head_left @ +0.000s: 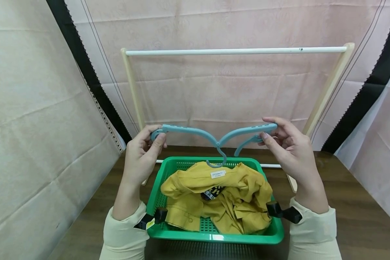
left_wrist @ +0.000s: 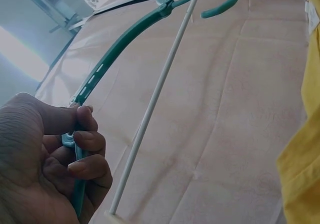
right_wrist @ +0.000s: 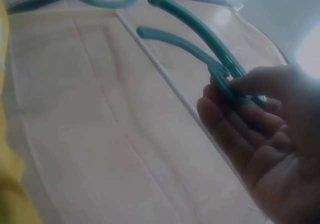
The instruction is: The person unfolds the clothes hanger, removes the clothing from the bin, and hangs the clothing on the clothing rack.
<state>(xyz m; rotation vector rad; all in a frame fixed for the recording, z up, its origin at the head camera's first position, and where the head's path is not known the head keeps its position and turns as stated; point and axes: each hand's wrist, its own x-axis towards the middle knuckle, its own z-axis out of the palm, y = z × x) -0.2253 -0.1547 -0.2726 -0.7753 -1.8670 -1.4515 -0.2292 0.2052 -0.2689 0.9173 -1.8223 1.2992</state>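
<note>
Both hands hold a blue folding hanger [head_left: 195,131] above the basket, its hook pointing down toward the clothes. At one end of it, my left hand [head_left: 143,153] pinches the arm between thumb and fingers; the left wrist view shows those fingers curled around the hanger arm [left_wrist: 117,46]. My right hand [head_left: 287,144] grips the other end, with the thumb on a short folding piece [right_wrist: 180,43] that sticks out below the main arm. Beneath the hook, a crumpled yellow garment [head_left: 188,187] with a white label and a dark print lies in a green basket [head_left: 214,237].
A rack with a white horizontal bar [head_left: 234,51] and cream side posts [head_left: 328,88] stands behind the basket on the dark wooden table [head_left: 347,202]. Pale cloth [head_left: 198,25] surrounds the table at the back and sides. Each wrist wears a black camera strap.
</note>
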